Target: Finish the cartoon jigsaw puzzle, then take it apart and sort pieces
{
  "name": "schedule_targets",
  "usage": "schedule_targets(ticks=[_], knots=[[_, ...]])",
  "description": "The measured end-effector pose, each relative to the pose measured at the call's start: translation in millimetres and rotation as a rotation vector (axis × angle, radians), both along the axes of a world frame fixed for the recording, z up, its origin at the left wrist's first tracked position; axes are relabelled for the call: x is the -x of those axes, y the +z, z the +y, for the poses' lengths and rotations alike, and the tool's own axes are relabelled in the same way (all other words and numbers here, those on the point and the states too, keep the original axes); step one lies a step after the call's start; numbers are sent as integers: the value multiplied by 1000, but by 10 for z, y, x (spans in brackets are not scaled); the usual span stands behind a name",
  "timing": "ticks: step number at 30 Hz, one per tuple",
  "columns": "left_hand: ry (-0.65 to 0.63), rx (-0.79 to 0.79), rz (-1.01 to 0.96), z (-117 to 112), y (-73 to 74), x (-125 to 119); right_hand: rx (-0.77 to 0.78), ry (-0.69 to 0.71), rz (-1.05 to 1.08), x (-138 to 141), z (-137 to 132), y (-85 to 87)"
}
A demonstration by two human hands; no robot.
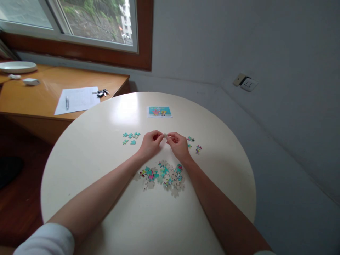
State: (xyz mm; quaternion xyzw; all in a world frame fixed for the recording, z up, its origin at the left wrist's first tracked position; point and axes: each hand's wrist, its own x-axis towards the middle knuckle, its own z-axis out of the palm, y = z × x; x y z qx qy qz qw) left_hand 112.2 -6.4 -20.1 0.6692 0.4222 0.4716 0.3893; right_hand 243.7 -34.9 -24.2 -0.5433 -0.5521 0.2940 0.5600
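Note:
Between my two hands, just above the table's middle, is a small jigsaw puzzle piece (165, 135) with its greyish side showing. My left hand (152, 142) pinches it from the left, and my right hand (178, 143) pinches it from the right. Nearer to me, between my forearms, lies a loose pile of puzzle pieces (164, 176), some picture side up and some grey side up. A group of mostly turquoise pieces (130, 135) sits left of my left hand. Several multicoloured pieces (198, 148) lie right of my right hand, partly hidden by it.
A picture card (159, 112) with cartoon figures lies toward the far side of the round white table (79, 159). On the wooden desk (47, 83) at left are a paper sheet (79, 99), a pen (67, 103) and keys (101, 93). A wall socket (249, 84) is at right.

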Motion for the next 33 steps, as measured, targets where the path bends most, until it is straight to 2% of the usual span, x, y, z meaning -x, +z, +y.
schedule_targets(ticks=[7, 21, 28, 33], knots=[[-22, 5, -27, -3, 5, 3, 3, -11, -20, 2, -14, 32], [6, 42, -37, -33, 50, -6, -98, -35, 8, -6, -36, 36], [-105, 87, -58, -45, 95, -6, -109, -41, -27, -10, -41, 41], [-95, 109, -31, -49, 130, 3, -129, -44, -70, -17, -50, 45]])
